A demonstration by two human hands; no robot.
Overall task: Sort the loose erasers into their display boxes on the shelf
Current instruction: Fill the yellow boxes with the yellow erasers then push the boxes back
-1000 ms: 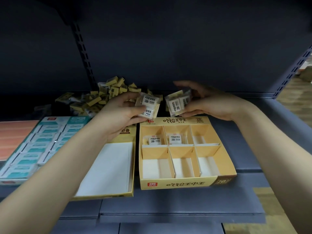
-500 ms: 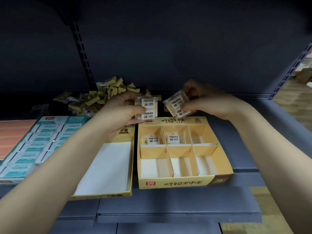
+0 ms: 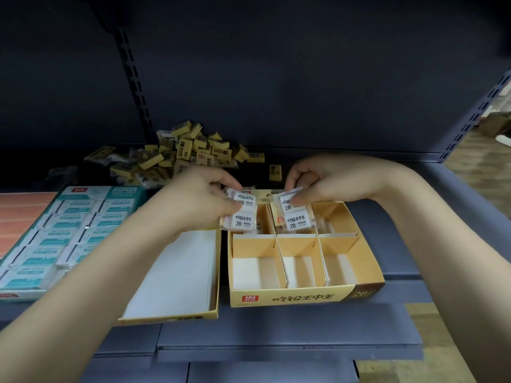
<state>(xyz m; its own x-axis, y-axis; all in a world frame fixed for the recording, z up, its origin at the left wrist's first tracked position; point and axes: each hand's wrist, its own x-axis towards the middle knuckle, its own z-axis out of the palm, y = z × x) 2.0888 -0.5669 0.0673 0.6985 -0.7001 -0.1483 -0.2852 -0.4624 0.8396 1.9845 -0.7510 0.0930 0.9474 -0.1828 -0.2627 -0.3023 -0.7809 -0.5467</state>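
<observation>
Over divided display box (image 3: 293, 295), both hands' fingers (image 3: 231, 210) pinch film-wrapped 2B eraser packs (image 3: 243, 217) by top edges: prob. light, stiff, wrap slippery.

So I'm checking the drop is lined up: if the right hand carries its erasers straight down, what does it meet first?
Probably the back middle compartment of the yellow display box. The right hand holds its wrapped erasers right over that cell, though depth is hard to judge; they may clip the divider in front.

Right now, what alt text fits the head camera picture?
Two hands each hold wrapped white erasers over a yellow divided box: the left hand over its far-left slot, the right hand over its far-middle slot. Loose yellow erasers lie piled behind.
</observation>
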